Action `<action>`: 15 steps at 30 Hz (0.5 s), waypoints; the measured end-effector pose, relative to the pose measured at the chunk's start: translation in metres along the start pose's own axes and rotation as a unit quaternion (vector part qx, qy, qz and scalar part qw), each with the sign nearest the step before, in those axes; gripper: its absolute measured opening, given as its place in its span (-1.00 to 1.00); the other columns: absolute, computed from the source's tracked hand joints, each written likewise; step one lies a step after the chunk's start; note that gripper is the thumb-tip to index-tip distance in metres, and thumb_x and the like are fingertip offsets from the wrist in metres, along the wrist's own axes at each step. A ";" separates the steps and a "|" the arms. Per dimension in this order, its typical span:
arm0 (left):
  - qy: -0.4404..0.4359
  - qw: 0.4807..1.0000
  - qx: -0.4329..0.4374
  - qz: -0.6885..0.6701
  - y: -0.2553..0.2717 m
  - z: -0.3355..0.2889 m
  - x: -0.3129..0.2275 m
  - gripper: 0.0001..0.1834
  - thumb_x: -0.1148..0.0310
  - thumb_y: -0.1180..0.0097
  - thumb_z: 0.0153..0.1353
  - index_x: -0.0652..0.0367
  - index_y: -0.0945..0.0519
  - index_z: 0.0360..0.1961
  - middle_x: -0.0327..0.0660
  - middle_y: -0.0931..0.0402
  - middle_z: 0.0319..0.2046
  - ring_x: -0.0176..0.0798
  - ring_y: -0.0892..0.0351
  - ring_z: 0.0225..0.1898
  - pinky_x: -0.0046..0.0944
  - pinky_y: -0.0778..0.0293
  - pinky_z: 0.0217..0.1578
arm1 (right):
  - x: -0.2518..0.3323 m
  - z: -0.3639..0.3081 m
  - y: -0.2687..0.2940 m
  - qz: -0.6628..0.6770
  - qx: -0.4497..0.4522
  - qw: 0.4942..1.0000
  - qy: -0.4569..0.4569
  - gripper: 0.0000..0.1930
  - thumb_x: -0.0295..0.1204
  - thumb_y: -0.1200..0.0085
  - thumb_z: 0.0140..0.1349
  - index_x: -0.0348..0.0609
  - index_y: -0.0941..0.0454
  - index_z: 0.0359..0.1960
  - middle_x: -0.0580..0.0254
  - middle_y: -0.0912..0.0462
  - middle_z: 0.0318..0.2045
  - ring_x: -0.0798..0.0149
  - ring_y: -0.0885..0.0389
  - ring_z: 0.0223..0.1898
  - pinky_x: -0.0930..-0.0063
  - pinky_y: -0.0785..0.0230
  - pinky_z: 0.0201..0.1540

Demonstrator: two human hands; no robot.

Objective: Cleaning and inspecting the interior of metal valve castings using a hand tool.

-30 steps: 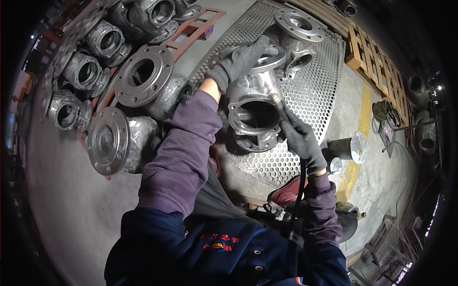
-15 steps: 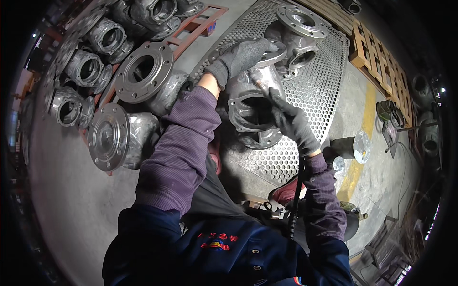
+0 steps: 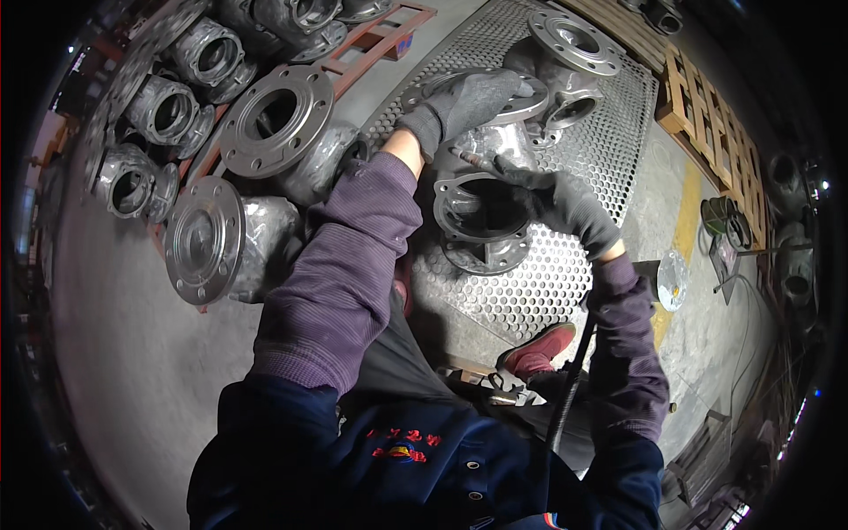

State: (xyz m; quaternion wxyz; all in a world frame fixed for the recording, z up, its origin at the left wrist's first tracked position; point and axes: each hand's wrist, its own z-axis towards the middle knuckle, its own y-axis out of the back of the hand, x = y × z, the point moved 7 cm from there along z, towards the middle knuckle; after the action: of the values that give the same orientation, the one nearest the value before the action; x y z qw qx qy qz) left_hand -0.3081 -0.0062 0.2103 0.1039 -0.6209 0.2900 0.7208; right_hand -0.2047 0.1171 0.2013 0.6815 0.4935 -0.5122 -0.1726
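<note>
A grey metal valve body (image 3: pixel 506 148) with round flanges and a wide side opening stands upright before me on a perforated metal plate. My left hand (image 3: pixel 470 102), in a dark grey glove, is closed over its top flange (image 3: pixel 528 108). In my gloved right hand (image 3: pixel 568 208) is a slim hose-fed tool (image 3: pixel 470 159), seemingly a die grinder. Its thin end points left across the body, just above the side opening (image 3: pixel 481 209); whether it touches the metal I cannot tell. A black hose (image 3: pixel 572 380) runs down from this hand past my right sleeve.
Another flanged valve body (image 3: pixel 574 44) stands behind on the perforated plate (image 3: pixel 609 132). At left, several similar castings (image 3: pixel 278 119) crowd a red rack (image 3: pixel 371 40). A wooden pallet (image 3: pixel 711 132) and a round metal piece (image 3: pixel 671 281) are at right. My red shoe (image 3: pixel 541 351) is beside the plate.
My right hand has shifted right and turned, so the tool lies flatter across the valve body. The hose has swung right. My left hand keeps its hold on the flange. The whole view has shifted slightly.
</note>
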 end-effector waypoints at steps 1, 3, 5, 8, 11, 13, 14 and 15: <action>0.001 1.000 0.000 0.000 -0.001 -0.003 -0.008 -0.60 0.08 0.18 0.33 0.00 -0.58 0.00 -0.26 -0.55 -0.05 -0.38 -0.52 -0.08 -0.38 -0.39 0.00 | 0.003 0.003 0.007 -0.021 0.012 1.000 -0.013 -0.69 -0.34 -0.10 0.21 0.03 -0.56 0.01 -0.04 -0.65 -0.34 0.07 -0.68 -0.35 0.33 -0.48 -0.30; -0.011 0.997 0.001 0.081 -0.009 -0.002 -0.022 -0.58 0.07 0.20 0.34 0.02 -0.56 0.02 -0.26 -0.55 -0.05 -0.37 -0.52 -0.07 -0.38 -0.39 0.01 | -0.028 -0.005 0.012 -0.019 -0.134 0.989 0.057 -0.66 -0.39 -0.08 0.19 0.07 -0.55 0.03 0.00 -0.64 -0.44 0.11 -0.65 -0.46 0.33 -0.45 -0.35; -0.075 0.991 -0.016 0.111 0.006 0.004 0.003 -0.57 0.06 0.22 0.34 0.02 -0.56 0.02 -0.27 -0.55 -0.05 -0.37 -0.52 -0.08 -0.37 -0.39 0.00 | -0.002 0.013 0.004 -0.083 0.042 0.992 0.087 -0.64 -0.41 -0.08 0.15 0.09 -0.55 0.03 0.03 -0.61 -0.51 0.09 -0.60 -0.52 0.31 -0.43 -0.39; -0.120 0.989 0.001 0.088 0.000 0.009 0.001 -0.55 0.05 0.24 0.34 0.02 -0.56 0.02 -0.27 -0.55 -0.05 -0.36 -0.53 -0.08 -0.36 -0.40 -0.01 | -0.009 0.013 0.009 -0.088 0.021 0.994 0.066 -0.65 -0.38 -0.11 0.14 0.12 -0.56 0.01 0.01 -0.61 -0.51 0.03 -0.59 -0.51 0.29 -0.42 -0.40; -0.078 0.996 0.015 0.035 -0.002 0.004 -0.002 -0.56 0.05 0.20 0.32 0.03 -0.58 0.01 -0.26 -0.56 -0.06 -0.35 -0.53 -0.09 -0.35 -0.41 -0.02 | -0.008 0.018 0.016 -0.119 0.024 0.992 0.032 -0.63 -0.37 -0.12 0.11 0.10 -0.55 0.01 -0.03 -0.61 -0.45 -0.03 -0.59 -0.43 0.24 -0.44 -0.35; -0.066 0.998 0.011 0.021 -0.002 0.002 -0.007 -0.57 0.05 0.16 0.30 0.03 -0.58 0.00 -0.24 -0.56 -0.07 -0.35 -0.53 -0.10 -0.34 -0.41 -0.03 | -0.012 0.022 0.015 -0.140 0.065 0.988 -0.013 -0.58 -0.38 -0.14 0.05 0.04 -0.51 0.01 -0.09 -0.62 -0.37 -0.10 -0.61 -0.31 0.17 -0.47 -0.27; -0.048 0.998 0.006 0.050 -0.003 0.003 -0.009 -0.57 0.05 0.13 0.29 0.04 -0.59 -0.01 -0.23 -0.56 -0.08 -0.35 -0.53 -0.09 -0.35 -0.41 -0.03 | -0.009 0.020 0.019 -0.114 0.030 0.992 0.047 -0.60 -0.38 -0.13 0.06 -0.01 -0.50 -0.01 -0.07 -0.62 -0.37 -0.10 -0.61 -0.31 0.17 -0.47 -0.27; -0.030 0.996 0.001 0.079 -0.003 0.002 -0.010 -0.58 0.05 0.10 0.27 0.04 -0.60 -0.03 -0.22 -0.57 -0.08 -0.35 -0.53 -0.07 -0.35 -0.41 -0.04 | -0.010 0.022 0.019 -0.114 0.031 0.992 0.049 -0.60 -0.38 -0.13 0.06 -0.01 -0.50 -0.01 -0.07 -0.62 -0.37 -0.10 -0.61 -0.31 0.17 -0.47 -0.27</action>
State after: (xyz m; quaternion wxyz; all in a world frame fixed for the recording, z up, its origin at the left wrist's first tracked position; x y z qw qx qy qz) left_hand -0.3065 -0.0003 0.2193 0.0560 -0.5739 0.3352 0.7450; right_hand -0.2329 0.1221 0.2116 0.6657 0.5774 -0.4242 -0.2087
